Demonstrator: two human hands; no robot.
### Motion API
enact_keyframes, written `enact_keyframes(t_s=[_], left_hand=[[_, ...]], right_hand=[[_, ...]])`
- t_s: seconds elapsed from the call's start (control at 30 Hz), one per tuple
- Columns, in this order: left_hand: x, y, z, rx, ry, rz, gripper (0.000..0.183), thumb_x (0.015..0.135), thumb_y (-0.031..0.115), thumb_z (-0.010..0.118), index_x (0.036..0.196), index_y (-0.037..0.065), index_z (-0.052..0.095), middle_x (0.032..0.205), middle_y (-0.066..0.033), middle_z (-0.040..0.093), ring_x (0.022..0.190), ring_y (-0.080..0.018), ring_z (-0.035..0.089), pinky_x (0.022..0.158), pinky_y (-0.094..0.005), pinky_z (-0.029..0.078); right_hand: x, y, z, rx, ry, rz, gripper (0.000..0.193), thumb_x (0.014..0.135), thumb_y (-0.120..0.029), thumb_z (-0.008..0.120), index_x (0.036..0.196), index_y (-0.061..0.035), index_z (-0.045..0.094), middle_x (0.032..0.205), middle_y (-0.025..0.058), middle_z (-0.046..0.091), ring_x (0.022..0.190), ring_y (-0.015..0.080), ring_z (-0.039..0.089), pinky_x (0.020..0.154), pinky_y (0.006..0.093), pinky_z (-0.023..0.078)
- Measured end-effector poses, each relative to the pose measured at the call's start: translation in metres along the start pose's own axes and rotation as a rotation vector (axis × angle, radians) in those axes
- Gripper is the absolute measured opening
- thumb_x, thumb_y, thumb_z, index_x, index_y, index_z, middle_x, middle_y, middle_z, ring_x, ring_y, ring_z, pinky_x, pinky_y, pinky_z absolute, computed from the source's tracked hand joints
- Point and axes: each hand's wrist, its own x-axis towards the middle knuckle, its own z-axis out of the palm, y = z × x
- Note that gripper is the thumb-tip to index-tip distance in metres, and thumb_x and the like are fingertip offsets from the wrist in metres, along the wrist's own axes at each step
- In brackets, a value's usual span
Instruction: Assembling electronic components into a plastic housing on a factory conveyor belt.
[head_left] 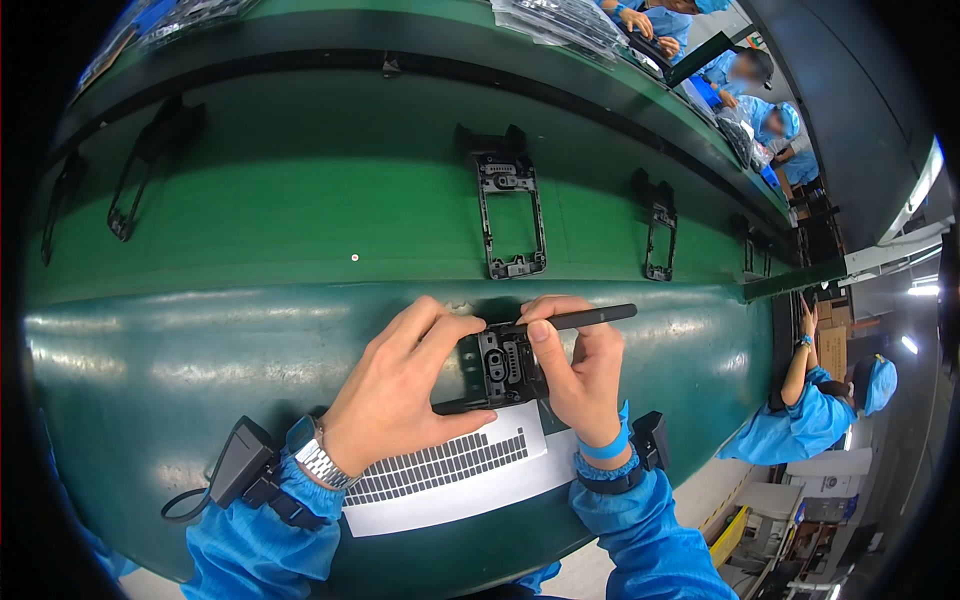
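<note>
1. Blue cloth sleeves (655,540) nearest, reaching up from the lower edge.
2. Left hand (395,375): thumb and fingertips clamped on a black plastic rectangular frame (508,368), mid-view at the glossy dark-green worktop (200,370).
3. Right hand (580,375): pinching a slim black pen-shaped tool (598,317) by the frame's upper edge; tip contact hidden.
4. White paper sheet (400,518), rows of small dark rectangles, nearer the body.

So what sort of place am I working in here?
Probably a factory assembly line, perhaps for electronics: black frames much like the part you're holding sit spaced along a green belt-like strip, and co-workers in blue smocks are nearby.
</note>
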Motion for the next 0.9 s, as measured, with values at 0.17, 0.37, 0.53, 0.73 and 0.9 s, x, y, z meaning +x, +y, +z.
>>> enact_keyframes(t_s=[0.17, 0.37, 0.53, 0.73, 0.9], left_hand=[[0.004, 0.003, 0.005, 0.006, -0.016, -0.011, 0.069, 0.065, 0.022, 0.093, 0.125, 0.005, 0.063, 0.106, -0.0130, 0.056, 0.098, -0.0339, 0.063, 0.083, -0.0443, 0.056], [0.008, 0.004, 0.016, -0.006, 0.016, 0.017, 0.066, 0.063, 0.023, 0.096, 0.121, 0.007, 0.070, 0.110, -0.0125, 0.060, 0.098, -0.0314, 0.066, 0.086, -0.0406, 0.057], [0.011, 0.009, 0.022, 0.115, 0.016, 0.046, 0.065, 0.065, 0.027, 0.095, 0.122, 0.008, 0.071, 0.111, -0.0134, 0.063, 0.099, -0.0327, 0.068, 0.086, -0.0422, 0.058], [0.014, 0.014, 0.026, 0.092, -0.023, 0.003, 0.065, 0.068, 0.029, 0.092, 0.126, 0.011, 0.069, 0.112, -0.0122, 0.060, 0.103, -0.0339, 0.065, 0.088, -0.0450, 0.057], [0.015, 0.021, 0.024, 0.206, -0.055, 0.033, 0.069, 0.069, 0.033, 0.092, 0.131, 0.014, 0.069, 0.114, -0.0124, 0.059, 0.103, -0.0345, 0.065, 0.089, -0.0452, 0.057]], right_hand=[[-0.001, 0.004, -0.006, 0.002, 0.002, 0.014, 0.009, 0.094, -0.006, 0.073, 0.101, 0.0007, 0.072, 0.098, 0.0108, 0.075, 0.088, 0.0229, 0.070, 0.082, 0.0340, 0.054], [0.000, 0.008, -0.016, 0.005, 0.010, 0.011, 0.009, 0.094, -0.006, 0.073, 0.100, 0.0006, 0.072, 0.097, 0.0109, 0.074, 0.087, 0.0232, 0.070, 0.081, 0.0341, 0.054], [-0.003, 0.010, -0.024, 0.015, 0.015, 0.052, 0.010, 0.096, -0.007, 0.072, 0.102, 0.0014, 0.071, 0.097, 0.0100, 0.074, 0.088, 0.0203, 0.069, 0.081, 0.0326, 0.053], [-0.010, 0.015, -0.042, 0.370, 0.195, 0.127, 0.015, 0.104, -0.009, 0.065, 0.114, 0.0024, 0.065, 0.103, 0.0060, 0.070, 0.090, 0.0098, 0.062, 0.083, 0.0239, 0.049], [-0.015, 0.019, -0.064, 0.348, 0.236, 0.119, 0.014, 0.104, -0.010, 0.066, 0.113, 0.0009, 0.066, 0.101, 0.0035, 0.069, 0.083, 0.0044, 0.054, 0.075, 0.0199, 0.043]])
